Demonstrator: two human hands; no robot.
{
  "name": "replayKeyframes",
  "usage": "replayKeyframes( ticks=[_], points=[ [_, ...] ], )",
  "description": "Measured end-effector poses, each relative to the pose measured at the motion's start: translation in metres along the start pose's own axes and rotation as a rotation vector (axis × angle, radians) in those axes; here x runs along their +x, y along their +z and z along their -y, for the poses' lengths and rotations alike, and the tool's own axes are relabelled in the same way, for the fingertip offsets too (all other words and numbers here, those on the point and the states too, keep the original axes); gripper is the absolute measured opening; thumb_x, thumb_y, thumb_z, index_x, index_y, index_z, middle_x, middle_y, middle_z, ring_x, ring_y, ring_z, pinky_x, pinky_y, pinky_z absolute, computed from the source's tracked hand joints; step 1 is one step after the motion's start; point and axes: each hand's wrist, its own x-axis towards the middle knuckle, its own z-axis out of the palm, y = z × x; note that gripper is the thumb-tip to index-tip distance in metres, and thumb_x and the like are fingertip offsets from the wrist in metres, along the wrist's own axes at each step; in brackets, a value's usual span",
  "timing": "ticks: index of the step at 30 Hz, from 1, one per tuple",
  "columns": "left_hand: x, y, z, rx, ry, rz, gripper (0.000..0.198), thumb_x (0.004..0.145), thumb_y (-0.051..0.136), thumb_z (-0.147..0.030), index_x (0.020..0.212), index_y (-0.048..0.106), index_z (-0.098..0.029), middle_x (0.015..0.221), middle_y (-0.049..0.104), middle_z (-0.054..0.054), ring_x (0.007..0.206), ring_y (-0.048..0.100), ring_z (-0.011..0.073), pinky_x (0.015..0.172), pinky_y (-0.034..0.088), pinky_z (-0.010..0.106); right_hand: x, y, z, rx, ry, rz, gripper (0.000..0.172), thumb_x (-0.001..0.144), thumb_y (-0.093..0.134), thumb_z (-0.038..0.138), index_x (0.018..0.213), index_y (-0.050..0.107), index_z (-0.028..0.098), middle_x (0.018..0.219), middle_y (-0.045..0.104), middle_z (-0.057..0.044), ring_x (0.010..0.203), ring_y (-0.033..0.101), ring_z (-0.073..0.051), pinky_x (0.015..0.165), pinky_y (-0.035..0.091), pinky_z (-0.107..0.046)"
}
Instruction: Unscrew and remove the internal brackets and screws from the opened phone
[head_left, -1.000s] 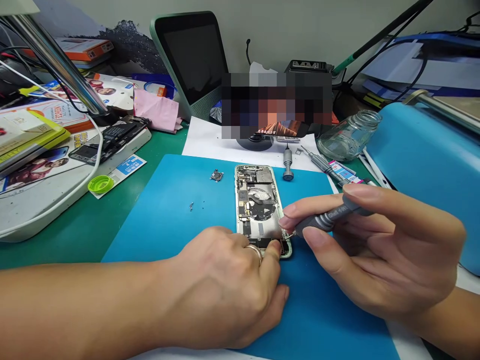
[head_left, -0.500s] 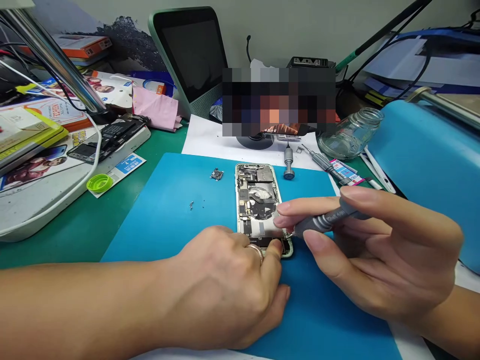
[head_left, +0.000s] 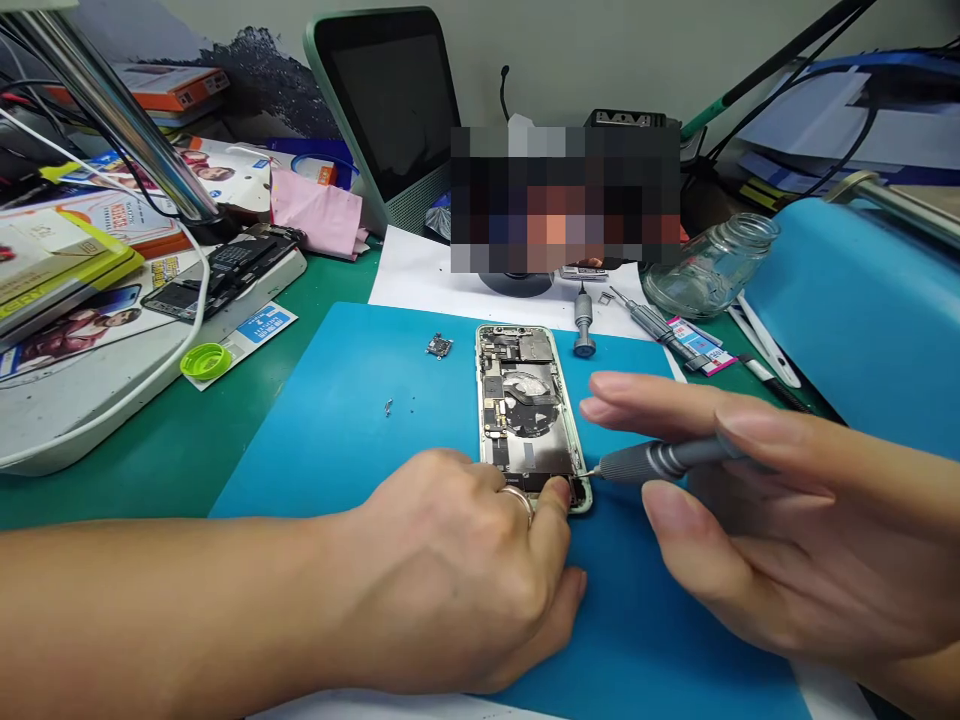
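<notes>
An opened phone [head_left: 538, 452] lies on the blue mat with its inner parts bare and its lower end towards me. My left hand [head_left: 469, 570] is curled over that lower end, the index fingertip pressing inside the frame near the bottom right corner; the other fingers are partly hidden. A grey screwdriver [head_left: 660, 462] lies nearly level in my right hand [head_left: 802, 520], held between thumb and fingers. Its thin tip reaches the phone's right edge near the bottom, beside my left fingertip; whether it touches a screw is too small to tell.
On the blue mat [head_left: 330, 410] lie a small metal part [head_left: 439, 346] and a few tiny screws [head_left: 388, 407]. Beyond the phone stand a second screwdriver [head_left: 584, 325] and a glass jar [head_left: 712, 265]. Boxes, a green cap [head_left: 206, 361] and another opened phone [head_left: 225, 272] crowd the left.
My right hand has shifted right and its upper fingers have moved off the phone's edge. The screwdriver now lies more level. My left hand keeps its place on the phone.
</notes>
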Motion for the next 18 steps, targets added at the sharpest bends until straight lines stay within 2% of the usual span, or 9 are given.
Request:
replayKeyframes(
  ticks=[2,5,8,11,13,15,17,18],
  points=[
    [0.0,0.0,0.0,0.01,-0.001,0.008,0.041,0.109,0.044,-0.027,0.122,0.07,0.001,0.071,0.071,0.004,0.05,0.066,0.0254,0.039,0.052,0.044,0.002,-0.001,-0.002,-0.12,-0.092,0.036,0.078,0.081,0.082,0.004,0.147,0.065,0.042,0.123,0.082,-0.001,0.101,0.082,-0.026,0.071,0.075,-0.038],
    [-0.001,0.0,0.0,0.02,-0.004,0.023,0.043,0.109,0.043,-0.028,0.124,0.069,0.002,0.07,0.071,0.004,0.051,0.066,0.0259,0.039,0.051,0.045,0.008,-0.003,-0.006,-0.148,-0.27,0.048,0.081,0.075,0.082,-0.001,0.148,0.066,0.032,0.105,0.083,-0.004,0.09,0.082,-0.025,0.074,0.075,-0.038],
    [-0.001,0.0,0.0,0.012,-0.009,0.023,0.044,0.109,0.042,-0.028,0.126,0.069,0.002,0.071,0.072,0.005,0.051,0.066,0.0258,0.04,0.052,0.044,0.012,-0.002,-0.009,-0.112,-0.222,0.043,0.081,0.077,0.07,-0.004,0.15,0.065,0.03,0.115,0.084,-0.005,0.097,0.082,-0.028,0.082,0.075,-0.045],
    [-0.001,0.0,0.0,0.007,-0.011,0.024,0.043,0.109,0.042,-0.028,0.125,0.07,0.001,0.072,0.072,0.005,0.052,0.067,0.0257,0.04,0.053,0.044,0.013,0.0,-0.008,-0.066,-0.236,0.037,0.083,0.075,0.072,-0.005,0.15,0.064,0.03,0.12,0.084,-0.004,0.107,0.082,-0.029,0.091,0.074,-0.046],
    [-0.001,0.0,0.0,0.005,-0.006,0.032,0.043,0.109,0.042,-0.028,0.124,0.07,0.001,0.071,0.071,0.004,0.051,0.066,0.0257,0.04,0.053,0.044,0.013,-0.001,-0.007,-0.057,-0.252,0.04,0.083,0.075,0.076,-0.005,0.149,0.066,0.031,0.117,0.084,-0.004,0.105,0.083,-0.028,0.091,0.074,-0.045],
    [-0.001,0.0,0.0,0.004,-0.005,0.03,0.042,0.109,0.042,-0.028,0.124,0.069,0.001,0.07,0.071,0.004,0.051,0.066,0.0256,0.039,0.052,0.044,0.011,-0.003,-0.006,-0.091,-0.198,0.051,0.082,0.077,0.076,-0.004,0.148,0.066,0.035,0.118,0.084,-0.003,0.104,0.083,-0.027,0.089,0.074,-0.045],
    [-0.001,0.0,0.001,-0.001,-0.005,0.026,0.042,0.11,0.043,-0.028,0.125,0.069,0.001,0.071,0.071,0.004,0.051,0.066,0.0255,0.039,0.053,0.044,0.008,-0.005,-0.005,-0.108,-0.07,0.012,0.077,0.08,0.073,-0.001,0.146,0.067,0.038,0.123,0.083,-0.002,0.106,0.082,-0.029,0.091,0.073,-0.049],
    [-0.001,0.0,0.001,-0.002,-0.008,0.028,0.041,0.11,0.043,-0.028,0.125,0.069,0.001,0.072,0.072,0.004,0.051,0.067,0.0255,0.04,0.053,0.044,0.006,-0.006,-0.005,-0.077,-0.099,0.037,0.075,0.08,0.074,0.0,0.144,0.068,0.037,0.12,0.084,-0.002,0.103,0.082,-0.03,0.086,0.074,-0.05]
  ],
)
